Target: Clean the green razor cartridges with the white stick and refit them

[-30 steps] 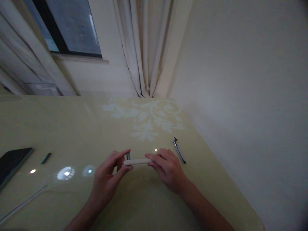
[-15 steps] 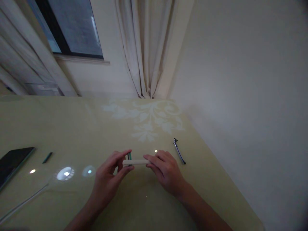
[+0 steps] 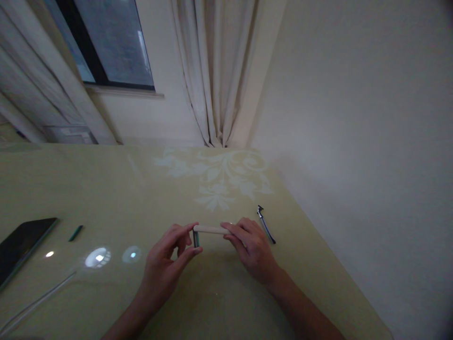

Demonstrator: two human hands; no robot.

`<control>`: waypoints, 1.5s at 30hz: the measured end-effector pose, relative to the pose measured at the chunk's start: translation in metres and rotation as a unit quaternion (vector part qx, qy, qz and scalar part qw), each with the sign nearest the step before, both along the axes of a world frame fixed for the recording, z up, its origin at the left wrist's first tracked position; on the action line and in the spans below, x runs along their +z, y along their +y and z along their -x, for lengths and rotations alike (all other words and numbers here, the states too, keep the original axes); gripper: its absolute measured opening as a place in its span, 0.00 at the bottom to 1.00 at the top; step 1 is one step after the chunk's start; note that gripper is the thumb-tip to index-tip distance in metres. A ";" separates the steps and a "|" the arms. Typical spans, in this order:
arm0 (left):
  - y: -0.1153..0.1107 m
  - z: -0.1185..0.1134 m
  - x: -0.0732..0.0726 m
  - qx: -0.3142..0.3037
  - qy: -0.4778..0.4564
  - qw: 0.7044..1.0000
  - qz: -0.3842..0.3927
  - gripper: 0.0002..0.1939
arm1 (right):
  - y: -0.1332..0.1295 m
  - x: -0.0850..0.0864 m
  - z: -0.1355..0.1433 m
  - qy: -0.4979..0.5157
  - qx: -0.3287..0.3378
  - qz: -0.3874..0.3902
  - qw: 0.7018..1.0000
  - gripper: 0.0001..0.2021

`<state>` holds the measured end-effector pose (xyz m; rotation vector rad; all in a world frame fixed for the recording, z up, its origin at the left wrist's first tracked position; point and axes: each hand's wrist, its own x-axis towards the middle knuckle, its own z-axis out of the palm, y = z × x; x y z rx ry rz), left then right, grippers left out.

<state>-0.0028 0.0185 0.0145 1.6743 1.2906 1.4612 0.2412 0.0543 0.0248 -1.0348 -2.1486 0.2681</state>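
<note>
The left hand [image 3: 166, 259] pinches a small dark-and-green piece [image 3: 196, 239] upright between finger and thumb; the right hand [image 3: 253, 252] grips a pale stick [image 3: 212, 230] — its far end at the piece's top — above the table [image 3: 123, 189]. A razor [image 3: 267, 229] lies just beyond the right hand, a green strip [image 3: 75, 233] well to the left, near a dark flat object [image 3: 26, 245].

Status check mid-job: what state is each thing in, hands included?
Left hand: pinching green piece
Green piece: held off table
Right hand: gripping stick
Stick: held roughly level
Razor: lying on table
Green strip: lying on table
Dark slab: lying flat
Middle curtain: hanging, gathered
Window: open or shut, cannot tell
</note>
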 end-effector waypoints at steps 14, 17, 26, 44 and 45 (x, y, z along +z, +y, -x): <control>0.000 0.001 -0.004 0.009 0.032 0.999 -0.004 0.21 | 0.002 0.003 -0.002 -0.027 0.014 -0.002 1.000 0.21; 0.002 0.001 -0.004 0.002 0.023 1.000 -0.010 0.19 | 0.002 0.003 -0.002 -0.032 -0.004 -0.004 0.999 0.21; 0.003 0.002 -0.007 -0.002 0.019 1.000 -0.003 0.19 | 0.003 0.004 -0.003 -0.043 -0.008 -0.003 0.999 0.21; 0.006 0.002 -0.002 0.007 0.003 1.000 0.008 0.19 | 0.006 0.003 -0.007 -0.027 0.005 0.028 0.999 0.21; 0.006 0.001 -0.002 0.006 0.003 1.000 0.009 0.19 | 0.005 0.002 -0.007 -0.032 0.007 0.028 0.999 0.21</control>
